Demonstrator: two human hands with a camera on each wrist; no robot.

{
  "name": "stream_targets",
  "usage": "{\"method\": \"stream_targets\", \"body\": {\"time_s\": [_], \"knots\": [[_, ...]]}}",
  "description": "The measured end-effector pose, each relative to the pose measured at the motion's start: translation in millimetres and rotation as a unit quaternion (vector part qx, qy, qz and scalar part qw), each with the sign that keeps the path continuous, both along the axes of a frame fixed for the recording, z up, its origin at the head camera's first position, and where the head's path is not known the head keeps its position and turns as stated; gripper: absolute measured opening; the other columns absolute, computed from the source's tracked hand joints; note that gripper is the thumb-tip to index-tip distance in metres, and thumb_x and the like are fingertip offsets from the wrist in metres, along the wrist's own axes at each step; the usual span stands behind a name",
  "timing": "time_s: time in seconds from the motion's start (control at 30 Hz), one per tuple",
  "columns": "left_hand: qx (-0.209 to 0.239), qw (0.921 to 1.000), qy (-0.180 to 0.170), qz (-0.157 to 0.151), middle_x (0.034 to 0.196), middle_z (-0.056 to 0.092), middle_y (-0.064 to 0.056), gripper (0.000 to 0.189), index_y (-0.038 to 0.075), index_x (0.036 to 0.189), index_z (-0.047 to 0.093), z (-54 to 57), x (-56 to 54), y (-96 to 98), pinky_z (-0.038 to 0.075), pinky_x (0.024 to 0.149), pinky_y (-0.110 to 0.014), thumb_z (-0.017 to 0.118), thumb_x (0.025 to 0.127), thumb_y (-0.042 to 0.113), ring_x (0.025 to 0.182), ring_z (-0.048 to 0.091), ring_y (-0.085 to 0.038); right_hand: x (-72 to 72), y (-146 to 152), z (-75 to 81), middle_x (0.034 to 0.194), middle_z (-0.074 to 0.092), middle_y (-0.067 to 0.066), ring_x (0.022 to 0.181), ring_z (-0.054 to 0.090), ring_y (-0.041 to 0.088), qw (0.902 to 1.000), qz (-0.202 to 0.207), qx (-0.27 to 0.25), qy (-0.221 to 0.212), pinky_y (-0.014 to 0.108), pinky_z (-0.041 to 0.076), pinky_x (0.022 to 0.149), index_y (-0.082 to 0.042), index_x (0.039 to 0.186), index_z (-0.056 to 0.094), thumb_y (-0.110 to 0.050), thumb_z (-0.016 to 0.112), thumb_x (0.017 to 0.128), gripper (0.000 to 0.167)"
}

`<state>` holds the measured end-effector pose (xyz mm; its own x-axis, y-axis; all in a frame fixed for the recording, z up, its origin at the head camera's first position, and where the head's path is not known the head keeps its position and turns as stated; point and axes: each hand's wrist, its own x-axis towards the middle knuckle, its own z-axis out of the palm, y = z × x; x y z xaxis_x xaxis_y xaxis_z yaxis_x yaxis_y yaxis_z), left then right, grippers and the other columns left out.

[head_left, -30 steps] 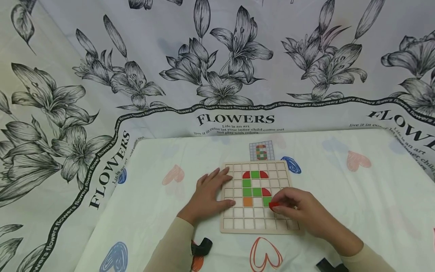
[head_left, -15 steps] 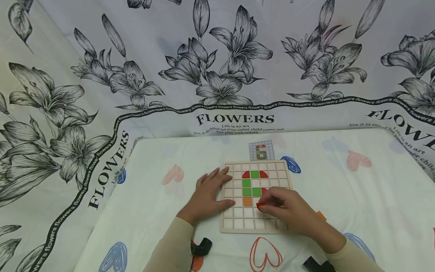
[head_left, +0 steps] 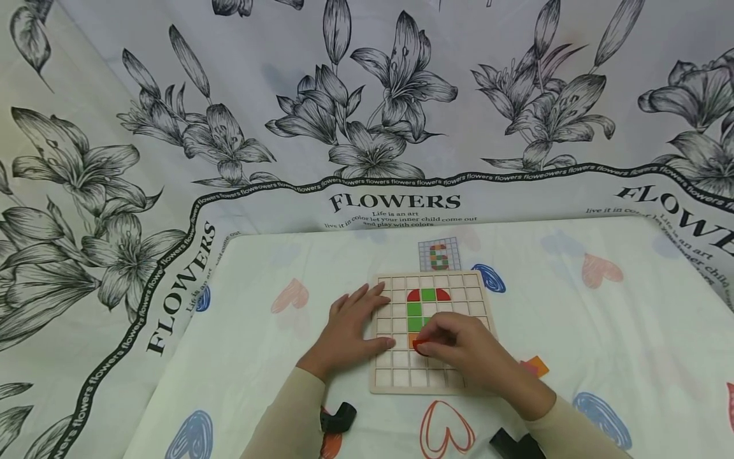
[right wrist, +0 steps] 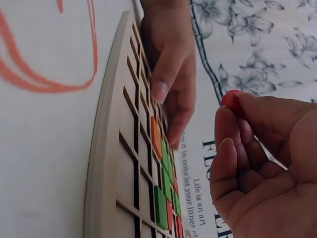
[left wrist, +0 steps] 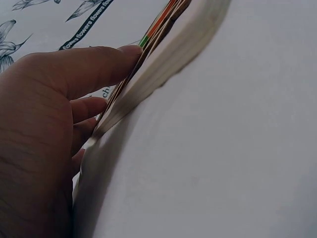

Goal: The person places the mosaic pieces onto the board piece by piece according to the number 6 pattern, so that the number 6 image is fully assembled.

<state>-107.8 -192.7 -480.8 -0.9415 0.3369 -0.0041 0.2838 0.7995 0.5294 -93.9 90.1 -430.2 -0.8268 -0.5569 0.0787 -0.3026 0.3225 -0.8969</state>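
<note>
A wooden grid board [head_left: 401, 389] lies on the table, with several green tiles [head_left: 414, 310], rounded red tiles [head_left: 443, 295] and an orange tile [right wrist: 156, 136] in its cells. My left hand [head_left: 351, 331] rests on the board's left side, fingers spread, thumb lying on the rim; in the left wrist view the thumb [left wrist: 106, 67] touches the edge. Thumb and fingertips of my right hand [head_left: 473, 354] pinch a small red tile [right wrist: 231, 99], held over the board near the orange tile in the head view. That hand covers part of the grid.
Behind the board lies a small pattern card [head_left: 425, 257] with a coloured grid design. Loose orange and pink tiles [head_left: 537, 365] lie to the right, partly behind my right forearm. A flower-printed curtain [head_left: 378, 115] hangs behind the heart-patterned tablecloth [head_left: 246, 382].
My right hand has moved left across the board with the red tile, from beside the right green tile to near the orange one. Loose tiles at the right have come into sight. The left hand stays.
</note>
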Motion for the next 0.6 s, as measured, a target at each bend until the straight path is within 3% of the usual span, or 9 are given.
{"method": "stream_targets", "body": {"time_s": [0.17, 0.3, 0.6], "knots": [[0.001, 1.0, 0.003, -0.003, 0.177, 0.025, 0.02, 0.078, 0.032, 0.16, 0.053, -2.7, -0.5, -1.1, 0.005, 0.128, -0.047, 0.075, 0.092, 0.061, 0.163, 0.012, -0.011, -0.3, -9.6, -6.5, 0.096, 0.072, -0.01, 0.085, 0.066, 0.016, 0.9998, -0.005, 0.003, -0.021, 0.028, 0.057, 0.078, -0.017, 0.102, 0.079, -0.014, 0.082, 0.099, 0.006], [0.004, 1.0, 0.004, -0.005, 0.177, 0.024, 0.02, 0.078, 0.031, 0.161, 0.053, -4.1, -0.7, -2.2, 0.004, 0.128, -0.047, 0.075, 0.092, 0.061, 0.163, 0.012, -0.01, 1.3, -15.4, -18.4, 0.09, 0.069, -0.01, 0.084, 0.064, 0.015, 0.9985, -0.016, 0.036, -0.038, 0.027, 0.055, 0.076, -0.018, 0.099, 0.077, -0.016, 0.083, 0.099, 0.006], [0.001, 0.9999, 0.01, -0.009, 0.177, 0.024, 0.02, 0.078, 0.031, 0.161, 0.052, -4.5, -2.0, -2.6, 0.005, 0.128, -0.047, 0.074, 0.092, 0.061, 0.163, 0.012, -0.01, 4.9, -20.1, -27.5, 0.087, 0.064, -0.013, 0.081, 0.061, 0.012, 0.9966, -0.027, 0.077, -0.005, 0.027, 0.055, 0.073, -0.02, 0.095, 0.075, -0.014, 0.084, 0.098, 0.011]]}}
